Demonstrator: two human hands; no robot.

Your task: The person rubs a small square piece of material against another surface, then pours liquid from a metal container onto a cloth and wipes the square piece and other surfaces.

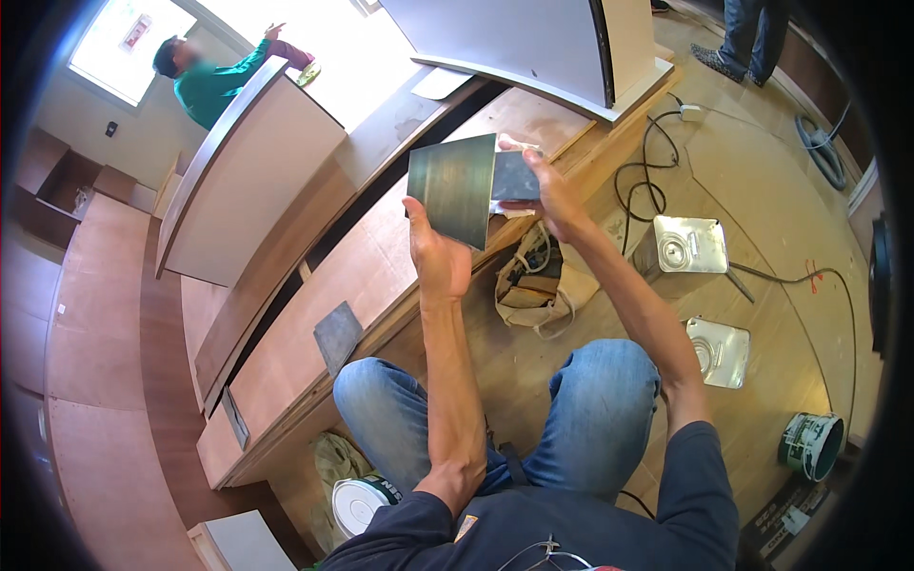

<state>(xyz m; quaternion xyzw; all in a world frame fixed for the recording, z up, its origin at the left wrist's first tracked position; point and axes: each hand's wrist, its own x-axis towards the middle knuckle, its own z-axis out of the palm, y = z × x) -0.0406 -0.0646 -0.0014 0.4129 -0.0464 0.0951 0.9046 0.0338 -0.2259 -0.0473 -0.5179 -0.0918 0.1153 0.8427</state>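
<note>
My left hand [440, 259] grips a flat square panel [451, 190] with a dark green-brown streaked face and a pale edge, holding it tilted up over the wooden step. My right hand [560, 195] is closed on a dark grey rectangular piece [515, 178], whose left edge meets or passes behind the panel; which, I cannot tell. Something white, like paper or cloth, shows around the fingers of that hand. On the plywood step to the left lies a similar grey flat piece [339, 337], and a narrow one [235, 417] rests farther left.
An open canvas bag [545, 290] of pieces sits below my hands. Square metal cans [687, 246], a black cable [640, 176] and a green-smeared bucket [811, 446] are on the right-hand floor. A white-lidded tub [358, 507] stands near my left knee. A person in green [208, 90] is behind the counter.
</note>
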